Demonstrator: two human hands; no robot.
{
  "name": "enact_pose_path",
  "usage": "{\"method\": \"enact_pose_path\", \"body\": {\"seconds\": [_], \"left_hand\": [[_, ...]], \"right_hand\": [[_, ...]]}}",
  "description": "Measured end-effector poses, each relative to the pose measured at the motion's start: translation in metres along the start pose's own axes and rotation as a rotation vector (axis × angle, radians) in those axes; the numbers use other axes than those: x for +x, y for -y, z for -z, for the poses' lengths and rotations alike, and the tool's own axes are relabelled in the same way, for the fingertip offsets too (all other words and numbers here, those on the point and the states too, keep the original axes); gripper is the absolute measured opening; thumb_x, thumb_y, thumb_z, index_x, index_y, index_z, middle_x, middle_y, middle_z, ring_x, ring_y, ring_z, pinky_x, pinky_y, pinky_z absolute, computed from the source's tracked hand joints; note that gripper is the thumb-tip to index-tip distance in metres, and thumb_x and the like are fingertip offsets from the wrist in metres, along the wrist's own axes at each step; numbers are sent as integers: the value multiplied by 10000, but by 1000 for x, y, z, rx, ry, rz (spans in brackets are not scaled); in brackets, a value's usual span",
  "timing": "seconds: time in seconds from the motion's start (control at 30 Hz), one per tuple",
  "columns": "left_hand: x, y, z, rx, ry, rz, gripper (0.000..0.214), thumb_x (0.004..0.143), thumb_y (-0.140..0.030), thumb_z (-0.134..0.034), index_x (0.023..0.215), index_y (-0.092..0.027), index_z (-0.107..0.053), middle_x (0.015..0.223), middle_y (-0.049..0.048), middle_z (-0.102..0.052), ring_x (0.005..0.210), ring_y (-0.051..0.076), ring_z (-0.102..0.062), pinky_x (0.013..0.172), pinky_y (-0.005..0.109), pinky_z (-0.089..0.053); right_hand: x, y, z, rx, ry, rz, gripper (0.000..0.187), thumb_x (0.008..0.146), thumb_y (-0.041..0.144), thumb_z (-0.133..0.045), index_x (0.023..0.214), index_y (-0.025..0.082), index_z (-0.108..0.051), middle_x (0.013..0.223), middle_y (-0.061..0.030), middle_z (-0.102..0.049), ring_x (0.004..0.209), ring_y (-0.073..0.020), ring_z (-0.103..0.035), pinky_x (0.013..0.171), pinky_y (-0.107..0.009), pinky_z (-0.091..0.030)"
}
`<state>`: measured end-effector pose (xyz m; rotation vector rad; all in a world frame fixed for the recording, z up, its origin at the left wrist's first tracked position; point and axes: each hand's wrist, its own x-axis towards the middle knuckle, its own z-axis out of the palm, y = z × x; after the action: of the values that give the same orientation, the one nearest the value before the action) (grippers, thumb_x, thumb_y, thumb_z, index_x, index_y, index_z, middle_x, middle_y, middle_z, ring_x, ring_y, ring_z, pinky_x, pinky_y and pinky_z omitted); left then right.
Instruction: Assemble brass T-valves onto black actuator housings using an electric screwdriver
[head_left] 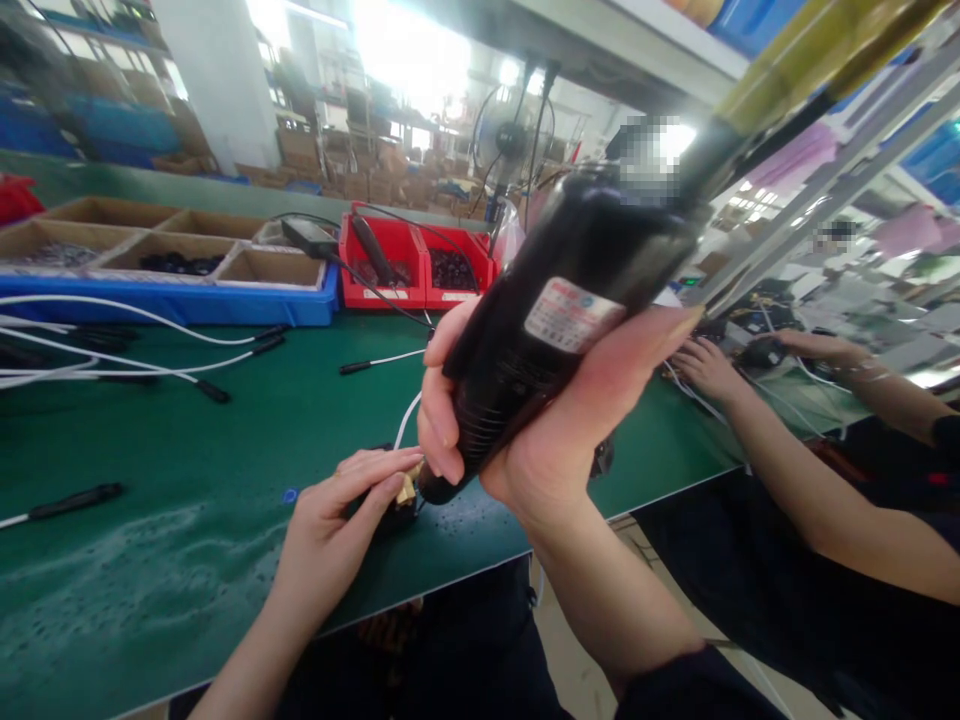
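Observation:
In my right hand [540, 440] is a black electric screwdriver [517, 350] with a white and red label, tilted so that its tip points down to the left. My fingers wrap round its body. The tip meets or nearly meets a small brass-coloured part [406, 490], which my left hand [345, 520] pinches between thumb and fingers close above the green bench. Under that part is a dark piece, mostly covered by my fingers. A white cable [407, 420] runs up from it behind the screwdriver.
A blue tray [262, 308] with cardboard compartments and red bins [382, 297] line the bench's back. White cables with black ends [214, 391] lie left, above a black-handled tool [75, 501]. To the right, a co-worker's hands [709, 372] handle cables. A metal shelf frame crosses above.

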<state>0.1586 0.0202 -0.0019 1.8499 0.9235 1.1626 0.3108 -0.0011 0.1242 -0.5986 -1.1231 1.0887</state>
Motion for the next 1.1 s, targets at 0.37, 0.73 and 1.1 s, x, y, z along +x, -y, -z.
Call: {"method": "enact_pose_path", "body": {"seconds": [0.37, 0.73, 1.1], "left_hand": [[1, 1, 0, -30, -1, -19, 229, 932, -418, -646, 1014, -295, -820, 967, 22, -815, 971, 243, -748, 917, 400, -620], [2, 0, -2, -46, 1, -35, 204, 922, -360, -644, 986, -284, -822, 965, 17, -816, 923, 223, -747, 889, 378, -617], [2, 4, -4, -58, -19, -108, 190, 932, -295, -658, 1033, -308, -819, 956, -5, -820, 912, 189, -750, 872, 304, -602]], "right_hand": [[-4, -10, -2, -57, -3, 50, 686, 777, 935, -484, 831, 261, -599, 529, 46, -504, 354, -113, -427, 331, -252, -345], [-5, 0, -7, -133, -14, 18, 773, 762, 977, -413, 794, 227, -596, 512, 27, -525, 382, -127, -499, 343, -236, -368], [-6, 2, -9, -71, -6, 28, 753, 796, 930, -480, 782, 189, -617, 505, 18, -500, 397, -126, -501, 351, -223, -357]]}}
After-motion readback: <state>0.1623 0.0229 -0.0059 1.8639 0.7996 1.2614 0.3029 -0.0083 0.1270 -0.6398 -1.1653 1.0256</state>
